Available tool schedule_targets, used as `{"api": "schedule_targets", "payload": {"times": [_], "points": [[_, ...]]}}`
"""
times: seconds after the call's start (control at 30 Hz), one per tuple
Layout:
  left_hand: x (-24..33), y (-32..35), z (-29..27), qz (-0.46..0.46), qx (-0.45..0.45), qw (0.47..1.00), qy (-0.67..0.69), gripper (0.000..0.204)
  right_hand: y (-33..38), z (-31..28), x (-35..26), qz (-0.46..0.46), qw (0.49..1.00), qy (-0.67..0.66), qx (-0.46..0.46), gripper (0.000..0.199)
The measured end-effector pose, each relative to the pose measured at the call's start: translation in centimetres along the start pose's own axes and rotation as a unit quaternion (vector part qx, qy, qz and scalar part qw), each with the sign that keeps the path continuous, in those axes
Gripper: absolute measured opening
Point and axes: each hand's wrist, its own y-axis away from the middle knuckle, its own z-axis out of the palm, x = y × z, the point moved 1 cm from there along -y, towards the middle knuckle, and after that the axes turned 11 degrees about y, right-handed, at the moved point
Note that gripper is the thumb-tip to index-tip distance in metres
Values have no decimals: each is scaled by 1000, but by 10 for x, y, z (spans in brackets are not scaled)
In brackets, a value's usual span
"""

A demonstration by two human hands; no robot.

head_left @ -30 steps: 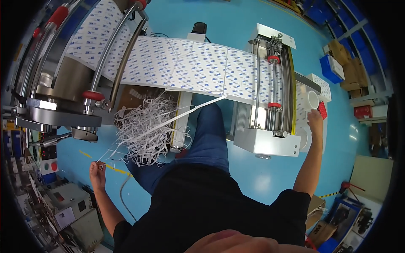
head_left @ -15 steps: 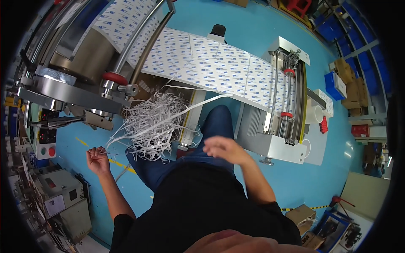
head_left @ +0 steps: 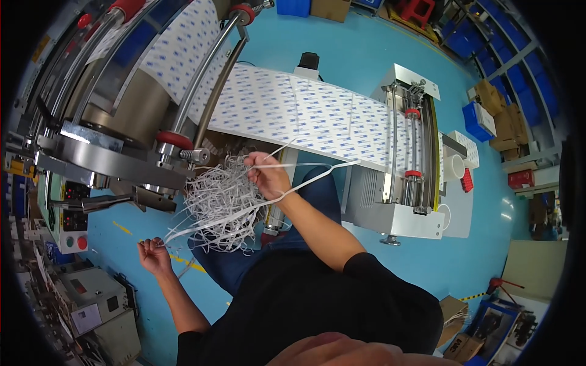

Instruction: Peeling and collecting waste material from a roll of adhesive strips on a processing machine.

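Note:
A wide white web with a small blue printed pattern (head_left: 317, 113) runs from the roller machine at left to the unit at right. Narrow white strips (head_left: 311, 177) trail off its near edge. One stretches across to my left hand (head_left: 154, 256), whose fingers are closed on strip ends low at the left. My right hand (head_left: 268, 175) is raised just below the web, with its fingers pinched around another strip. Under and beside it lies a big tangled heap of white strips (head_left: 220, 201); what supports the heap is mostly hidden.
The roller machine (head_left: 91, 155), with metal bars and red collars, stands close at left. A grey unit with rollers (head_left: 400, 213) is at right, bearing white cores (head_left: 453, 166). A control box (head_left: 91, 299) sits lower left. Shelving with blue bins (head_left: 519, 85) lines the far right.
My right hand has moved from above my lap up and left to the strips and closed on one. My left hand keeps its hold, shifted slightly down and right in view.

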Motion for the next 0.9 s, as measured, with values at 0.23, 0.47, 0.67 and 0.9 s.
{"api": "schedule_targets", "payload": {"times": [0.23, 0.47, 0.67, 0.9], "points": [[-63, -7, 52, 75, 73, 797, -594, 18, 25, 27, 41, 41, 978, 202, -30, 33], [-215, -17, 145, -61, -262, 645, -715, 31, 17, 21, 31, 82, 909, 392, -112, 20], [-272, -27, 176, -143, -384, 497, -764, 35, 22, 8, 37, -178, 860, 473, -72, 14], [-291, -32, 171, -243, -195, 702, -640, 23, 40, -15, 8, 138, 965, 211, -71, 22]]}}
